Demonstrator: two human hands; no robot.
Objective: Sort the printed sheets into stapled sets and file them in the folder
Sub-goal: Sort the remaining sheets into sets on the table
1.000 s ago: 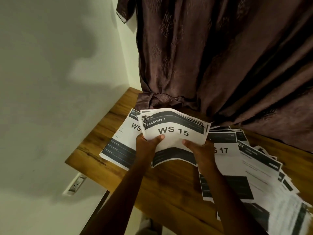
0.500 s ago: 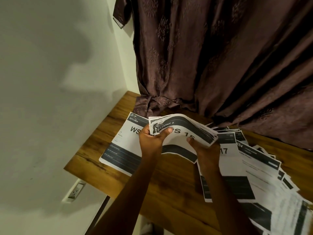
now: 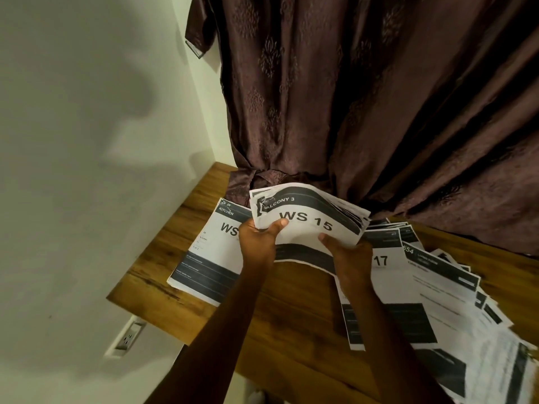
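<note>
A dark brown patterned curtain fills the upper right of the view and hangs down to the far edge of the wooden bench, where its lower folds bunch against the surface. A pale wall occupies the left side and carries a white wall socket below the bench's near left corner. On the right part of the bench lies a loose spread of printed sheets, overlapping and fanned toward the lower right; the leftmost visible sheet of the spread shows the number 17. On the left part of the bench a separate sheet headed KITCHEN lies flat, well apart from the spread, with bare wood between them. Above that gap, both hands hold a held bundle of sheets, lifted off the bench and bowed upward in the middle; its top page reads BALCONY 3 and WS 15. The left hand has its grip closed on the bundle's left edge, thumb on the top page and fingers beneath. The right hand has its grip closed on the bundle's lower right portion, thumb lying on the top page. The far right corner of the bundle shows several page edges fanned slightly apart.
</note>
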